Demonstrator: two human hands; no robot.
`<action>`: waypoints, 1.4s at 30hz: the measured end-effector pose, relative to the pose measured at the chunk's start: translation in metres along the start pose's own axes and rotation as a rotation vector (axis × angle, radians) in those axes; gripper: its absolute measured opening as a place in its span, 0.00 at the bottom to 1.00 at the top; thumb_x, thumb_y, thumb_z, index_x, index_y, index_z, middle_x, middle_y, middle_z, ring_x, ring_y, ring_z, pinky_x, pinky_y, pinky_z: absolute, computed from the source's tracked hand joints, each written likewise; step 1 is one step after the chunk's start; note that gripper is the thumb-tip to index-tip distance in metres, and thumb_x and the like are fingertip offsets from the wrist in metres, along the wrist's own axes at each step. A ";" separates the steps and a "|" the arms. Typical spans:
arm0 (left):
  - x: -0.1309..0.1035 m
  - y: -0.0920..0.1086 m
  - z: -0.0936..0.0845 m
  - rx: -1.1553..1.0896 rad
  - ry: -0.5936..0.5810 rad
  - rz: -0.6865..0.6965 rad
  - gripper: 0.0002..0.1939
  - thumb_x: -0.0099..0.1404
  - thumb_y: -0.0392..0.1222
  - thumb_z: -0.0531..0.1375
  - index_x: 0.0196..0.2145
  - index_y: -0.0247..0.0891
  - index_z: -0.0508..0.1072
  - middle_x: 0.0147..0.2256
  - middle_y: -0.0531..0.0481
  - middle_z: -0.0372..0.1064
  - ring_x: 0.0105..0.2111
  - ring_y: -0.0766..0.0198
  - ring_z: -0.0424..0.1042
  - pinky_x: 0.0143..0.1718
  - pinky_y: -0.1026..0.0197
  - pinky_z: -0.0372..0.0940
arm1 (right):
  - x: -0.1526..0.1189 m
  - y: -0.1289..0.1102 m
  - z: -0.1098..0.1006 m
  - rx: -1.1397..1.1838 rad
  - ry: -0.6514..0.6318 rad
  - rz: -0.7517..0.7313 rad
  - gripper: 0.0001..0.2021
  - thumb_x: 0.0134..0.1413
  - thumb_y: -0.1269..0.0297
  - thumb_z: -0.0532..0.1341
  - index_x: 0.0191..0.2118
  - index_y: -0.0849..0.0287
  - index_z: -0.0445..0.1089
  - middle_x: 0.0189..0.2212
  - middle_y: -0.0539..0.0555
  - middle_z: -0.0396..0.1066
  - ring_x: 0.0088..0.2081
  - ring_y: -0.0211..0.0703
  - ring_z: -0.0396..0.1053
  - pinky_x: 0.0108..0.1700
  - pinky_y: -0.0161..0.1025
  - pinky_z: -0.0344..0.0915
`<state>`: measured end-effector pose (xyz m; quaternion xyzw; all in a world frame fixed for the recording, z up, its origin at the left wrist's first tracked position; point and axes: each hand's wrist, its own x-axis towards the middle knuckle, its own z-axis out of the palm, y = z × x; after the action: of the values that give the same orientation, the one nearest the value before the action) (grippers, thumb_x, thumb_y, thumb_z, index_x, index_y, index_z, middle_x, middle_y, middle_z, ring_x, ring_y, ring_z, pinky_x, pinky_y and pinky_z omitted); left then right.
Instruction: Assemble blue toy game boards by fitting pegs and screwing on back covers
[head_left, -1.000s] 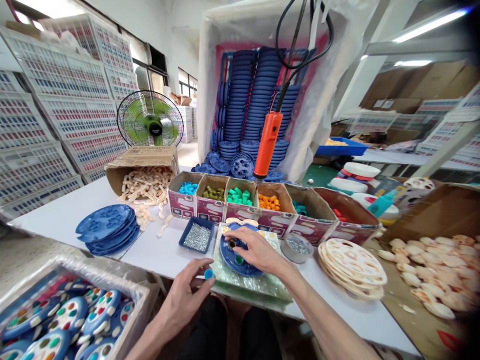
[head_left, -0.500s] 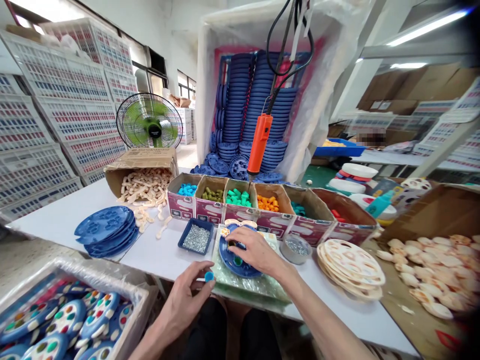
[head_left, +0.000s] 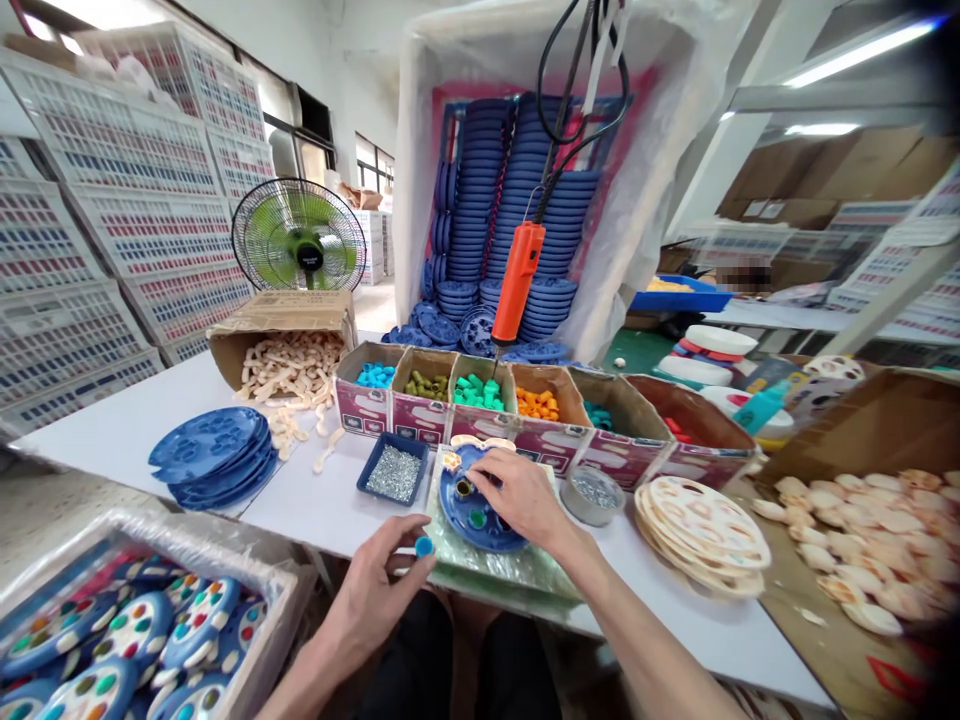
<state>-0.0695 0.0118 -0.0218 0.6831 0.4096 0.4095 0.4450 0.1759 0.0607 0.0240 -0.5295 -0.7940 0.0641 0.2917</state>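
My left hand (head_left: 379,580) is closed on a small blue plastic cap (head_left: 424,546), pinched between thumb and fingertips at the near edge of the mat. My right hand (head_left: 525,495) reaches over a round dark blue plastic plate (head_left: 489,543), its fingers drawn together low over the plate. Whatever those fingertips hold is hidden. An olive cap (head_left: 463,488) and a green cap (head_left: 477,519) sit in the plate. Cream plastic pieces (head_left: 452,461) show at the plate's far edge. Under the plate lies a plastic-wrapped mat (head_left: 442,555).
Cardboard bins (head_left: 420,425) of coloured caps line the back. An orange electric screwdriver (head_left: 517,283) hangs above them. Screws fill a blue tray (head_left: 362,487) and a round tub (head_left: 594,512). Blue plates (head_left: 206,450) stand left, cream plates (head_left: 701,530) right; a crate (head_left: 281,610) holds assembled pieces.
My right hand has shifted slightly right across the plate, uncovering the olive cap. My left hand, with the blue cap, has moved a little to the right.
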 end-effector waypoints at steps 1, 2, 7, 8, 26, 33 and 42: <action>0.001 0.001 0.001 0.005 0.002 0.002 0.17 0.67 0.46 0.62 0.52 0.42 0.72 0.44 0.47 0.74 0.39 0.61 0.77 0.40 0.62 0.76 | 0.000 0.000 0.000 0.006 -0.007 0.000 0.10 0.66 0.60 0.59 0.39 0.53 0.78 0.36 0.53 0.77 0.41 0.46 0.73 0.44 0.42 0.65; 0.002 0.002 0.002 0.010 0.005 0.006 0.17 0.66 0.46 0.62 0.52 0.42 0.73 0.44 0.47 0.74 0.39 0.61 0.77 0.40 0.61 0.76 | -0.001 -0.001 0.000 0.012 -0.018 -0.004 0.08 0.65 0.60 0.61 0.41 0.52 0.78 0.36 0.52 0.77 0.40 0.45 0.73 0.43 0.41 0.65; 0.007 0.005 0.008 0.037 0.031 0.037 0.17 0.64 0.43 0.63 0.52 0.42 0.73 0.43 0.48 0.73 0.41 0.60 0.77 0.40 0.61 0.77 | -0.001 -0.001 0.008 -0.007 -0.045 0.012 0.05 0.59 0.58 0.66 0.37 0.52 0.78 0.33 0.51 0.76 0.39 0.45 0.73 0.42 0.41 0.64; 0.007 0.005 0.009 0.041 0.036 0.041 0.18 0.64 0.42 0.63 0.52 0.43 0.73 0.43 0.48 0.73 0.40 0.61 0.77 0.40 0.61 0.77 | 0.000 0.000 0.010 -0.018 -0.044 0.023 0.07 0.59 0.57 0.66 0.36 0.52 0.78 0.33 0.51 0.76 0.39 0.46 0.72 0.41 0.41 0.63; 0.006 -0.002 0.015 0.095 0.048 0.067 0.21 0.63 0.39 0.63 0.55 0.43 0.71 0.43 0.48 0.73 0.37 0.62 0.79 0.41 0.62 0.77 | -0.011 0.002 0.002 -0.204 -0.084 0.027 0.10 0.63 0.65 0.59 0.42 0.50 0.79 0.40 0.52 0.77 0.47 0.50 0.72 0.41 0.42 0.64; 0.008 0.003 0.016 0.108 0.066 0.059 0.22 0.62 0.38 0.62 0.55 0.44 0.71 0.43 0.48 0.74 0.39 0.61 0.80 0.41 0.59 0.78 | -0.010 -0.008 -0.002 -0.264 -0.084 0.011 0.12 0.63 0.69 0.57 0.41 0.51 0.78 0.39 0.52 0.76 0.46 0.47 0.70 0.39 0.40 0.63; 0.010 -0.005 0.018 0.083 0.067 0.106 0.22 0.62 0.37 0.63 0.55 0.43 0.71 0.42 0.49 0.74 0.37 0.63 0.79 0.42 0.60 0.77 | -0.009 -0.011 0.003 -0.266 -0.099 -0.023 0.13 0.59 0.72 0.58 0.43 0.52 0.79 0.36 0.54 0.76 0.44 0.48 0.72 0.39 0.40 0.64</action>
<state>-0.0502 0.0172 -0.0291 0.7076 0.4040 0.4380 0.3798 0.1682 0.0488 0.0224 -0.5505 -0.8150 -0.0191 0.1799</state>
